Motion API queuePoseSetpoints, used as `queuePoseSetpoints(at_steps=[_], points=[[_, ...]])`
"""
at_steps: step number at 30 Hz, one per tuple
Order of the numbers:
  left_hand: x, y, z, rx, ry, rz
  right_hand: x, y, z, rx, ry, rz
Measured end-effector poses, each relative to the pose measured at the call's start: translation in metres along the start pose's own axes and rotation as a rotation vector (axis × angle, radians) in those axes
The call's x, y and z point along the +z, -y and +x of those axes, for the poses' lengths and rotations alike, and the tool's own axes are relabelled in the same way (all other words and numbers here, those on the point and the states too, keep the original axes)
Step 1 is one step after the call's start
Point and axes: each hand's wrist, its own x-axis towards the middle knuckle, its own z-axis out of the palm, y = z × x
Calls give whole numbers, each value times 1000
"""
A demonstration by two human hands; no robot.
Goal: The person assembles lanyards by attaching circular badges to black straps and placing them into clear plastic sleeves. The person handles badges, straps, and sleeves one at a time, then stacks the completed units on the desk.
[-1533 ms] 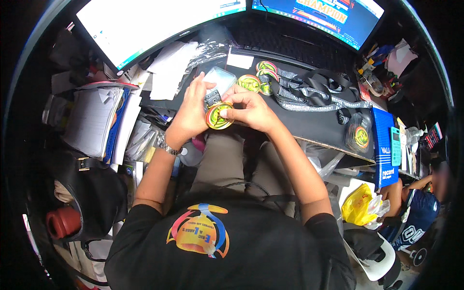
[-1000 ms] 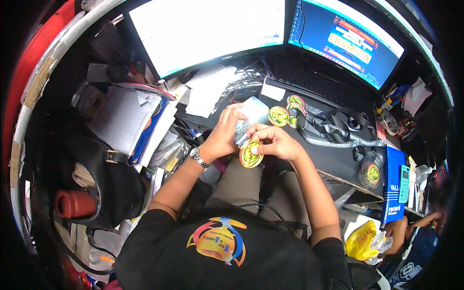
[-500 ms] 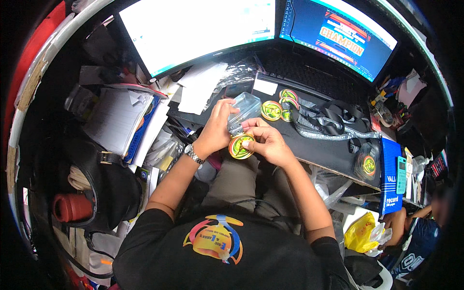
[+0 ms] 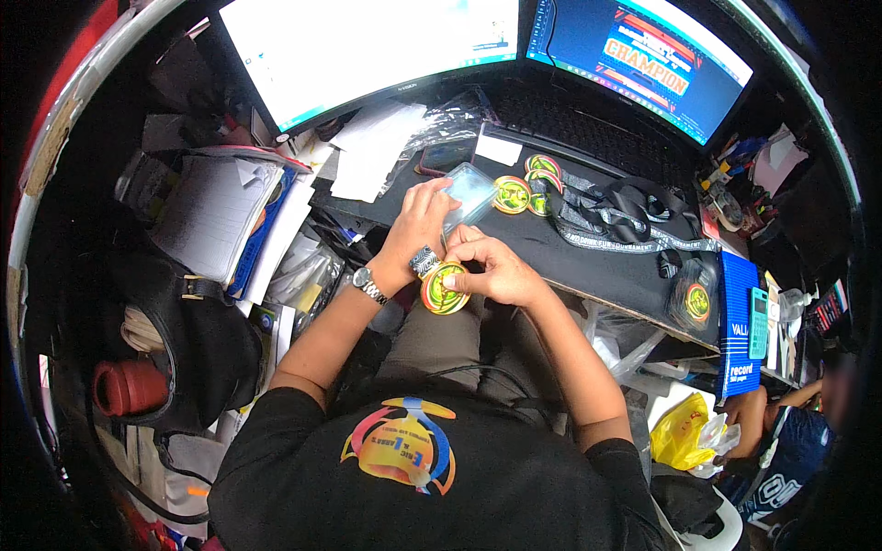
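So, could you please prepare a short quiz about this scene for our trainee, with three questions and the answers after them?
1. Which hand has its thumb on the medal held above the lap?
2. True or false: the wristwatch is worn on the right wrist.
3. Fill in the missing word: from the wearer's view, the medals lying on the desk are to the ____ of the clear plastic box.

Key:
1. The right hand.
2. False; it is on the left wrist.
3. Right.
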Motion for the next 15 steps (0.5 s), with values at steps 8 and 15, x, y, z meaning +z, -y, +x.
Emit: queuePoseSetpoints(at_steps=[8,15], points=[[-3,-7,-6,23,1,-48,-13,-7,-13,57,-44,604],[9,-6,-11,136,-157,-110,-39,-20,-17,21,-226,1100]])
